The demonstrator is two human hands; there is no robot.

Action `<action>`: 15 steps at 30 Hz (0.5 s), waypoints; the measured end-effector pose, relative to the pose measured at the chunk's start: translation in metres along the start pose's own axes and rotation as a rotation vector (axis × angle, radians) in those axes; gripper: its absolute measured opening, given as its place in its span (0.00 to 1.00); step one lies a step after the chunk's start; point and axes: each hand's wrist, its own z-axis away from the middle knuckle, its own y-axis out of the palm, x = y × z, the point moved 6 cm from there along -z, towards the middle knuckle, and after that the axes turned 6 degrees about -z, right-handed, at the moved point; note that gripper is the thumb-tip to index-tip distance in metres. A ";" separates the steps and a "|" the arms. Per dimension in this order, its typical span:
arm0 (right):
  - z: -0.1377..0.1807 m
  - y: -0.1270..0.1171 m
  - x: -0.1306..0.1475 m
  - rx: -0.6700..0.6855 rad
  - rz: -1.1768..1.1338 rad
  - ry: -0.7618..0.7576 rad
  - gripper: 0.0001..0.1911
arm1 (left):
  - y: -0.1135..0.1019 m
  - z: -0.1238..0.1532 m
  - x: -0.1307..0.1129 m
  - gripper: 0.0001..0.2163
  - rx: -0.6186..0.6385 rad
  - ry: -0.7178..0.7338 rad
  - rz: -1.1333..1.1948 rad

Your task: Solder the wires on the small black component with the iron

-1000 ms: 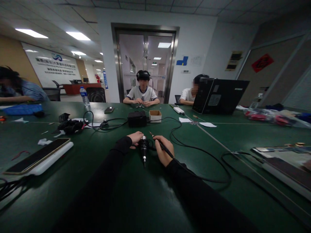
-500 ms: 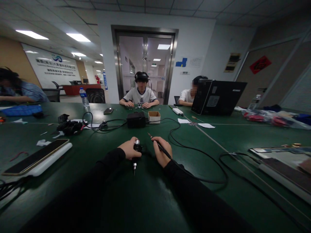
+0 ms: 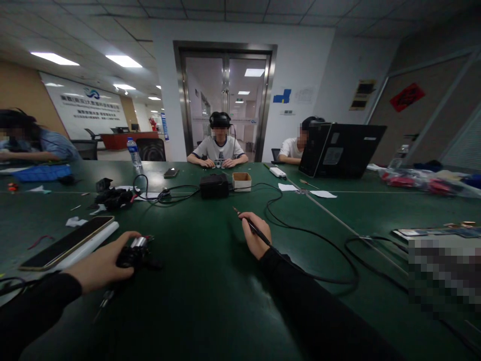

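My left hand (image 3: 107, 260) is closed round a small black drill-like device (image 3: 130, 257), low over the left part of the green table. A silver motor end with a bit of red wire shows at its top, and a thin metal bit sticks out below, blurred. My right hand (image 3: 258, 240) grips a soldering iron (image 3: 257, 230) like a pen. Its pointed tip is up and to the left, touching nothing, and a black cable trails from its back end. Beside my left hand lies a phone (image 3: 69, 243) on a white block.
Ahead stand a black box (image 3: 214, 186) with cables and a small open carton (image 3: 241, 182). Dark cable clutter (image 3: 116, 198) lies left, a large black case (image 3: 343, 150) right. Across the table (image 3: 210, 301) sit several people. The iron's cable (image 3: 319, 233) loops at right.
My left hand has moved left and toward me with the device, away from my right hand. The right hand keeps its grip on the soldering iron, nearly still.
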 end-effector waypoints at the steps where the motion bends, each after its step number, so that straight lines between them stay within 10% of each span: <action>1: 0.000 0.000 0.000 0.001 0.000 0.002 0.10 | -0.003 0.004 0.008 0.32 -0.011 -0.018 0.004; 15: 0.001 -0.002 0.002 0.002 -0.008 -0.002 0.11 | -0.011 0.007 0.097 0.30 -0.034 -0.019 0.012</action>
